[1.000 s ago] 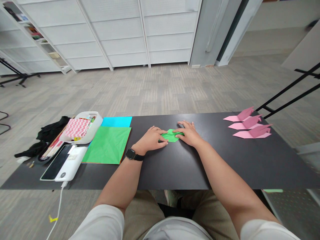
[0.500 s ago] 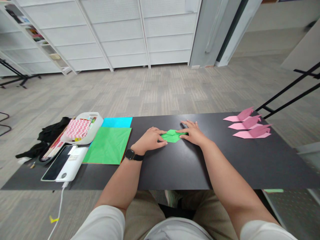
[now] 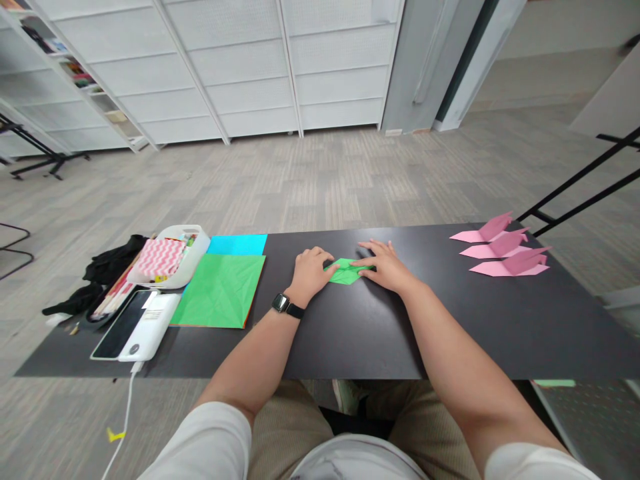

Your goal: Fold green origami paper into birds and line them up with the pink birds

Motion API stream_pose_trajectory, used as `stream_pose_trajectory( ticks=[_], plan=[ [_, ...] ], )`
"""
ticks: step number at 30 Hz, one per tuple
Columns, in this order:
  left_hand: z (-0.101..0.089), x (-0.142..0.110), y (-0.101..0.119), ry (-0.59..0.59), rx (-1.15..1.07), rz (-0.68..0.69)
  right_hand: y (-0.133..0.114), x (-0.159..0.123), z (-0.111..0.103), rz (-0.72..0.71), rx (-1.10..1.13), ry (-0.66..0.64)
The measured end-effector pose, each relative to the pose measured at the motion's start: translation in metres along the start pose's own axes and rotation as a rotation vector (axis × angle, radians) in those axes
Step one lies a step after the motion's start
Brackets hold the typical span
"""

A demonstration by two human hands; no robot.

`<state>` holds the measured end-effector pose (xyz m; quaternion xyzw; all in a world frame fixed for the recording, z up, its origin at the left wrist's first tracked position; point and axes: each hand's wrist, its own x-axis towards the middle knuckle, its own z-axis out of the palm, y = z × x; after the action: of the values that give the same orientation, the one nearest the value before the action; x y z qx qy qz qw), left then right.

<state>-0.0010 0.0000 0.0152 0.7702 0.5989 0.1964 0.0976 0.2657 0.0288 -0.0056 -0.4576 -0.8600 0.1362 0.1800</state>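
On the dark table in front of me lies a small green folded paper (image 3: pixel 345 272), flat and pointed at its ends. My left hand (image 3: pixel 310 272) is at its left end, fingers curled and thumb on the paper's edge; that left tip is hidden by the hand. From the other side, my right hand (image 3: pixel 386 267) rests with spread fingers, a fingertip and the thumb touching the paper's right part. A black smartwatch (image 3: pixel 281 304) is on my left wrist.
Left stands a stack of green paper sheets (image 3: pixel 220 293) over blue paper (image 3: pixel 237 245), near a white basket (image 3: pixel 193 263), a phone (image 3: pixel 123 327) and a white power bank (image 3: pixel 150 327) with a cable. Three pink folded paper birds (image 3: pixel 507 268) sit at the right.
My left hand has turned more upright, its fingers now curled and the thumb moved onto the paper's edge. The right hand stays nearly where it was. The view has shifted slightly.
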Motion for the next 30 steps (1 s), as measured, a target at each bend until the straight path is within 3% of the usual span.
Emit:
stream_pose_trajectory(
  ticks=[14, 30],
  plan=[
    [0.004, 0.001, 0.005, -0.048, -0.002, -0.059, -0.013, 0.002, 0.006, -0.139, 0.055, 0.039],
    [0.006, -0.002, 0.012, -0.026, -0.039, -0.002, -0.025, 0.001, 0.002, -0.077, 0.050, -0.026]
  ],
)
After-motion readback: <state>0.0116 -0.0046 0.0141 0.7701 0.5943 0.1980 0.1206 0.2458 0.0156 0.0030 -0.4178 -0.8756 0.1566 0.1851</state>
